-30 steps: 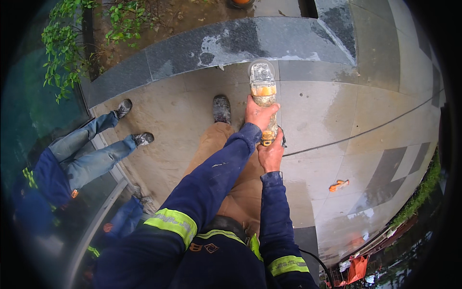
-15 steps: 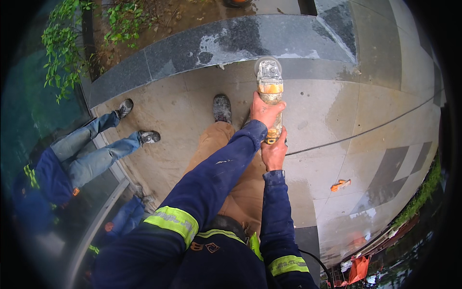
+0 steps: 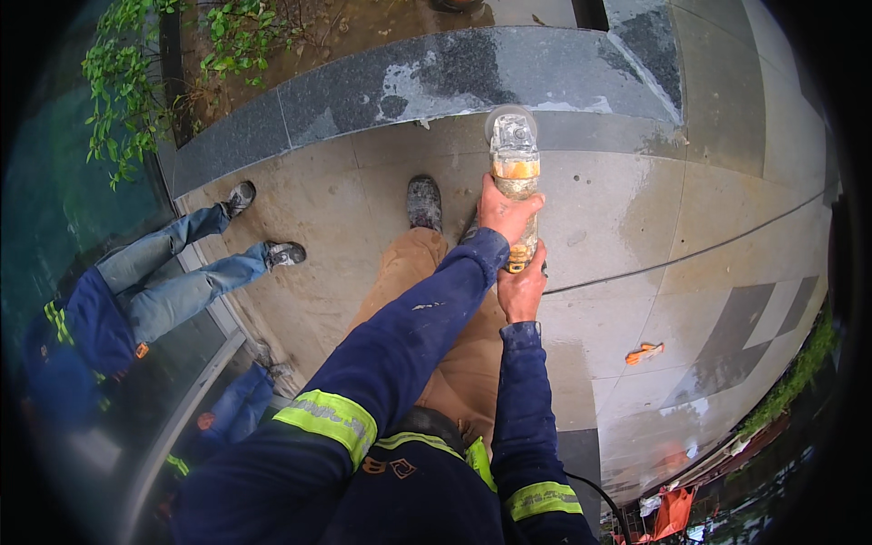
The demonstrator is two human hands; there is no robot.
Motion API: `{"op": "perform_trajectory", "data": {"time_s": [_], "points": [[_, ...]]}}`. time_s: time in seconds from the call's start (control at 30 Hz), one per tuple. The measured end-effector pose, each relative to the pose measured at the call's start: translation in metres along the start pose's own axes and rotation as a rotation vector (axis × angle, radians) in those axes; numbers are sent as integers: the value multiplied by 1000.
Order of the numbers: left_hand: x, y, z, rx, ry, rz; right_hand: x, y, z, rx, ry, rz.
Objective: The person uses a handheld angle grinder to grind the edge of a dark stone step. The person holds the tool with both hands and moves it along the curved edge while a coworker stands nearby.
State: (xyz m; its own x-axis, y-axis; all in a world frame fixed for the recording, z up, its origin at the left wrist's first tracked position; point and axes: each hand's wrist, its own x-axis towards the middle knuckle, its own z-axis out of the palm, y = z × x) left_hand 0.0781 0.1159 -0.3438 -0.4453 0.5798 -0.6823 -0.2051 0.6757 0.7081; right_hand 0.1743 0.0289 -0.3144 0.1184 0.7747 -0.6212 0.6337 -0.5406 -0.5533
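Observation:
With both hands I hold an angle grinder (image 3: 515, 170), its yellow and grey body caked in pale dust. My left hand (image 3: 506, 213) wraps round the middle of the body. My right hand (image 3: 521, 292) is closed on the rear end, fingers partly hidden beneath. The round disc (image 3: 497, 116) at the front looks blurred, as if spinning. It lies at the lower edge of a dark grey stone curb (image 3: 363, 102), which has pale wet patches; whether it touches the stone I cannot tell.
A black cable (image 3: 672, 262) runs right across the paving (image 3: 599, 336). An orange and white glove (image 3: 644, 353) lies there. At left stands another person in jeans (image 3: 186, 289) beside a glass wall (image 3: 82, 209). Leafy branches (image 3: 113, 118) overhang a muddy bed (image 3: 313, 41). My shoe (image 3: 423, 203) is near the curb.
The view has shifted slightly, so the scene sits a little farther right. Both hands keep their hold on the angle grinder, which stays at the curb's lower edge.

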Motion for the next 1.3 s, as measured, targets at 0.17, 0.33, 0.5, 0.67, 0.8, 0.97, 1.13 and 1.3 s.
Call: {"op": "perform_trajectory", "data": {"time_s": [0.17, 0.33, 0.5, 0.67, 0.8, 0.97, 1.13, 1.3], "points": [[0, -5, -6, -25, 9, 10, -3, -2, -1, -19, -26, -17], [-3, 0, 1, 20, -5, -32, -4, -8, -8, 15, -17, 40], [-1, -2, -8, 39, 26, -11, -9, -10, -1, 37, -34, 18], [-2, 1, -24, -19, 32, -19, -14, -14, 6, -28, -69, 13], [-1, 3, -12, 32, 10, -21, -11, -10, 3, -27, -27, 46], [-3, 8, 1, 70, -26, -56, -5, -13, -9, -11, -4, 63], [-3, 1, -12, 46, 8, -18, -12, -10, 1, -36, -9, 10], [0, -12, -34, -59, 42, 17, -20, -14, 15, -56, -70, -2]]}}
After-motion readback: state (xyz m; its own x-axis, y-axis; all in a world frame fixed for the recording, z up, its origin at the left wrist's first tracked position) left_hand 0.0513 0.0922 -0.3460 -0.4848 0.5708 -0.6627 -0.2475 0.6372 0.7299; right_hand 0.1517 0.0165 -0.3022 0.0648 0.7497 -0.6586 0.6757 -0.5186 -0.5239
